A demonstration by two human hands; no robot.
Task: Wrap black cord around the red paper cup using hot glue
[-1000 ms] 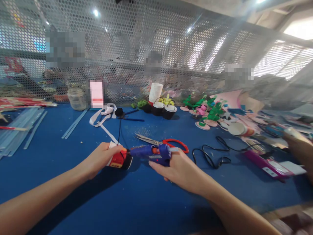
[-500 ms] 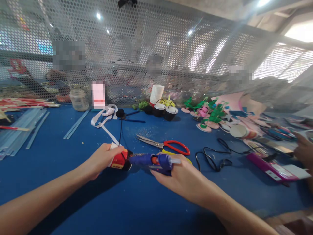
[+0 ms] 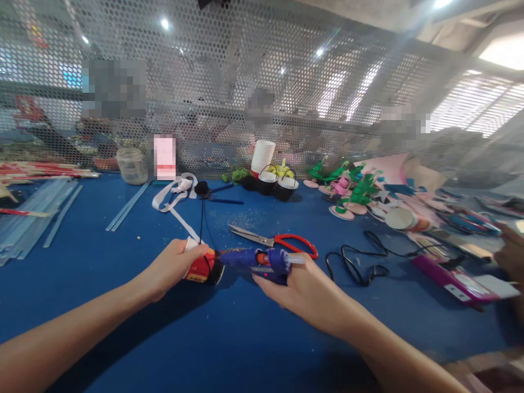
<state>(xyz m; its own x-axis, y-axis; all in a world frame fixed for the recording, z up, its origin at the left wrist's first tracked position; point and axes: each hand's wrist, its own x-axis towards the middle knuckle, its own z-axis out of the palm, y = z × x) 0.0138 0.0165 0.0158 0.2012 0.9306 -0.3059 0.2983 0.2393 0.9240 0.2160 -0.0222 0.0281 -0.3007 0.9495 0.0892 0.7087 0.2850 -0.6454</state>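
My left hand is closed round a small red and black cup-shaped piece with a white ribbon trailing from it. My right hand grips a blue glue gun, whose nozzle points left and touches the red piece. Red-handled scissors lie just behind the gun on the blue table.
Clear glue sticks lie at the left. Small black pots, a stack of white cups, green and pink foam pieces, a black cord and a purple tool sit behind and right. Another person's hand is at the right edge. A perforated screen backs the table.
The glue gun and my hands have stayed almost in place, shifting slightly. The other person's hand at the right has drawn back toward the edge.
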